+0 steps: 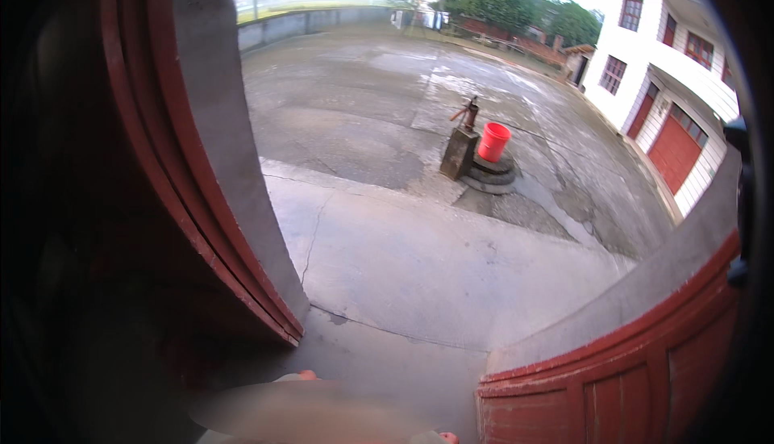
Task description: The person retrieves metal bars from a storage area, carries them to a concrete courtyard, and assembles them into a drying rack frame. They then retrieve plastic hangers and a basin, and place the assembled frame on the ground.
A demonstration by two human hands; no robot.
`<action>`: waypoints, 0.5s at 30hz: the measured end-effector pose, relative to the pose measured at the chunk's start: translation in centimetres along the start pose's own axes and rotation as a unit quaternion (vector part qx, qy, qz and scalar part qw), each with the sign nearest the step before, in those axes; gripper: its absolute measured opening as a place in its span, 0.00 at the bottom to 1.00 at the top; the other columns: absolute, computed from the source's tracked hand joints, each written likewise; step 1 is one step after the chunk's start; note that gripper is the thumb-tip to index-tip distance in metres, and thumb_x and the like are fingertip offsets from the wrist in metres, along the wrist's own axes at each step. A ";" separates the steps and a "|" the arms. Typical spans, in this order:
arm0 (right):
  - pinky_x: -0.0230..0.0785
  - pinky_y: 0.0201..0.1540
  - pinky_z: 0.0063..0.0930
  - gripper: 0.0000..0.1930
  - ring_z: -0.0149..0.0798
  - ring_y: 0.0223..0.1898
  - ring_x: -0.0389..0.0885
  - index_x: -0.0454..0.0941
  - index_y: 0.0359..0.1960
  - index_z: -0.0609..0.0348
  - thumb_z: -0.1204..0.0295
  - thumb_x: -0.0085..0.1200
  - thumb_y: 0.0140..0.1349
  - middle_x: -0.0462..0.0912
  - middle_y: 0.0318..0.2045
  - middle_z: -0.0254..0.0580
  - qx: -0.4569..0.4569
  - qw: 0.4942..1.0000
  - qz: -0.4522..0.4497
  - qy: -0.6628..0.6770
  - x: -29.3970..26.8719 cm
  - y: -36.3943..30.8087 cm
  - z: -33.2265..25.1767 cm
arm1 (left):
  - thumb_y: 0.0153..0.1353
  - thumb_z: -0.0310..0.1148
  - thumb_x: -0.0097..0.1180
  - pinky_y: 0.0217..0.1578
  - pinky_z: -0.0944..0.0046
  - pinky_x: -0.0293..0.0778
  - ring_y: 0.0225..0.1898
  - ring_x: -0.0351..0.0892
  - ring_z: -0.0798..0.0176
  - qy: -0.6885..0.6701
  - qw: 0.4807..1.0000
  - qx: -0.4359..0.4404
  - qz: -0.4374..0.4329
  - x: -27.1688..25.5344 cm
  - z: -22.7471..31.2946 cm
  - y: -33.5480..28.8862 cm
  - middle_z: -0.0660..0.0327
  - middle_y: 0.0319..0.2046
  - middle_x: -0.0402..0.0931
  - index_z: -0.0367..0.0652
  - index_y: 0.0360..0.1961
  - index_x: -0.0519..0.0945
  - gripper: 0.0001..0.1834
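Observation:
Neither of my hands can be made out, and nothing held shows. At the lower edge a smeared brownish shape [306,413] fills the near view, too blurred to name. Small reddish-pink tips show beside pale patches, one [307,375] past its upper edge and another [448,437] at its right. They may be the fronts of my feet, but I cannot tell for sure. Around me is a doorway, with a red wooden frame [189,194] on the left and a red panelled door [617,400] at the lower right.
Past the threshold lies a pale concrete slab [403,258], cracked on its left. Farther out stand a rusty hand pump [471,113] on a concrete block [458,154] and a red bucket [493,142] on a round stone base [490,176]. A white building [653,65] borders the wet yard.

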State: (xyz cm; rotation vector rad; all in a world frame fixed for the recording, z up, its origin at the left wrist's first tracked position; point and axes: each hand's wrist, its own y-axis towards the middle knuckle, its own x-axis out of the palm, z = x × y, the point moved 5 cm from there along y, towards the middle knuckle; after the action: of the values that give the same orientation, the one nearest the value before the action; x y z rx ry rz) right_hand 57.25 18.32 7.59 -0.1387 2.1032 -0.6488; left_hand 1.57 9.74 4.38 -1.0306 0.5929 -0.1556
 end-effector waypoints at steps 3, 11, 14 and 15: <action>0.74 0.34 0.33 0.12 0.42 0.26 0.83 0.83 0.35 0.57 0.66 0.54 0.51 0.83 0.23 0.47 -0.005 1.000 -0.012 -0.007 -1.1 3.0 -2.9 | 0.62 0.47 0.51 0.41 0.54 0.73 0.38 0.78 0.53 -0.015 1.000 0.005 -0.003 -0.9 1.5 1.1 0.54 0.37 0.81 0.39 0.38 0.82 0.21; 0.74 0.32 0.32 0.13 0.40 0.24 0.82 0.82 0.37 0.57 0.67 0.54 0.52 0.83 0.23 0.46 -0.011 0.999 -0.045 -0.003 -3.9 10.0 -9.0 | 0.61 0.48 0.50 0.41 0.53 0.73 0.38 0.78 0.51 -0.033 0.999 -0.002 -0.014 -2.2 3.8 4.1 0.53 0.37 0.81 0.40 0.37 0.82 0.21; 0.74 0.32 0.32 0.13 0.40 0.24 0.82 0.81 0.38 0.57 0.67 0.54 0.52 0.83 0.22 0.46 -0.011 0.998 -0.059 -0.003 -5.1 13.2 -10.8 | 0.61 0.48 0.49 0.41 0.53 0.73 0.38 0.78 0.50 -0.036 0.999 -0.007 -0.017 -2.6 5.3 5.2 0.53 0.37 0.81 0.40 0.37 0.82 0.21; 0.74 0.31 0.32 0.13 0.40 0.24 0.82 0.81 0.38 0.57 0.67 0.54 0.52 0.83 0.22 0.45 -0.011 0.998 -0.064 -0.003 -5.5 14.3 -11.2 | 0.61 0.48 0.49 0.41 0.53 0.73 0.38 0.78 0.50 -0.039 0.999 -0.010 -0.015 -2.8 6.0 5.7 0.53 0.37 0.81 0.40 0.37 0.82 0.21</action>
State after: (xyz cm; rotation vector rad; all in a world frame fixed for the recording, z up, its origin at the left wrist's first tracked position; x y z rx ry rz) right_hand 53.55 36.81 9.62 -0.2890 2.1092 -0.7003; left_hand 1.59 18.33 2.95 -1.0603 0.5092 -0.1362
